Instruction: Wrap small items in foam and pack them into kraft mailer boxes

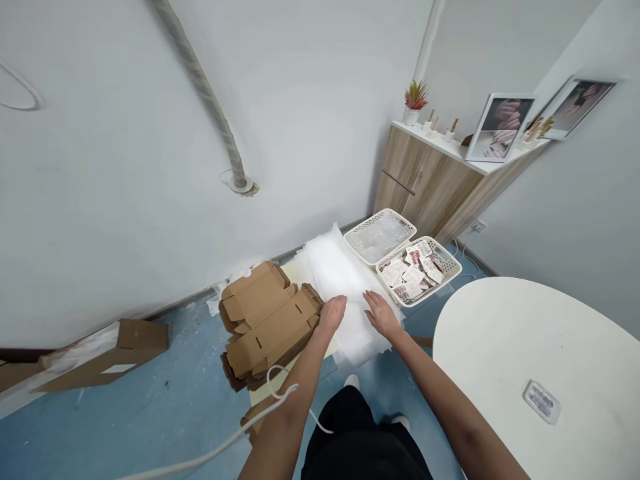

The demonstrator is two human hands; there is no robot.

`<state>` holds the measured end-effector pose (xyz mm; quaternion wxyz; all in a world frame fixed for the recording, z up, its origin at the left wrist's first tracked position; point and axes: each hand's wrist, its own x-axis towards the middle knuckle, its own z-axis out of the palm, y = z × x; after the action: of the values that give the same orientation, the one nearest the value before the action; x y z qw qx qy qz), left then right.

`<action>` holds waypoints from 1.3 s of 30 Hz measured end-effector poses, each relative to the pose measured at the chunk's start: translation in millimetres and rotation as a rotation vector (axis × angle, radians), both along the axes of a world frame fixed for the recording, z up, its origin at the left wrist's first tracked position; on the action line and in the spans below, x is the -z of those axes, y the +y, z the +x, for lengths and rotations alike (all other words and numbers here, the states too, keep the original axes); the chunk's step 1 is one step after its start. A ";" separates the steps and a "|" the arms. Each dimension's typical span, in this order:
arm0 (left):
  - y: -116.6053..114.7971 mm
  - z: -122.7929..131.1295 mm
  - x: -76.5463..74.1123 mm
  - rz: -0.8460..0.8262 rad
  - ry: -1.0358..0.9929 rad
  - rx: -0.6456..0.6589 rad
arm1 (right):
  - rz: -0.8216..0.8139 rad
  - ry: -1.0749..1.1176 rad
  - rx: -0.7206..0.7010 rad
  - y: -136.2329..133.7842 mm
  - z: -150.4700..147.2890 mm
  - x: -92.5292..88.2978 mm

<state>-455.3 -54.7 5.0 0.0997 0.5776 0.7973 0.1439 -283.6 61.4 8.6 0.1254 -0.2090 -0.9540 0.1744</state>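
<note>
White foam sheets [325, 257] lie in a loose stack in front of me, with a crease running between my hands. My left hand [334, 312] is at the stack's left side, its fingers pressed together on the top foam sheet. On the right side of the stack, my right hand [381, 313] touches the sheet with its fingers and thumb apart. Flattened brown cardboard boxes [273, 327] are piled just left of my left hand. Beyond my right hand, a white basket [454, 265] holds several printed cards with small packed items.
Another white basket [349, 241] holds clear plastic pieces. A white round table [480, 347] at right bears a small clear case [542, 401]. A wooden cabinet [425, 177] stands behind. A white cable [225, 443] crosses near my left arm; a cardboard box [143, 337] lies at left.
</note>
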 end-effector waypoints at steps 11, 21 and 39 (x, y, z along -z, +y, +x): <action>11.4 67.5 -90.9 0.256 -0.238 0.303 | 0.118 0.234 0.298 46.7 72.7 -38.2; 59.6 244.7 -50.1 0.149 -0.262 0.775 | 0.244 0.163 0.770 17.7 300.7 -40.2; 57.0 371.5 35.0 -0.028 0.046 0.754 | 0.034 -0.007 0.705 -65.9 473.0 35.5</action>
<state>-83.9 2.3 -30.0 0.1353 0.8322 0.5328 0.0733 189.4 -4.5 -27.0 0.1779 -0.5239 -0.8265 0.1039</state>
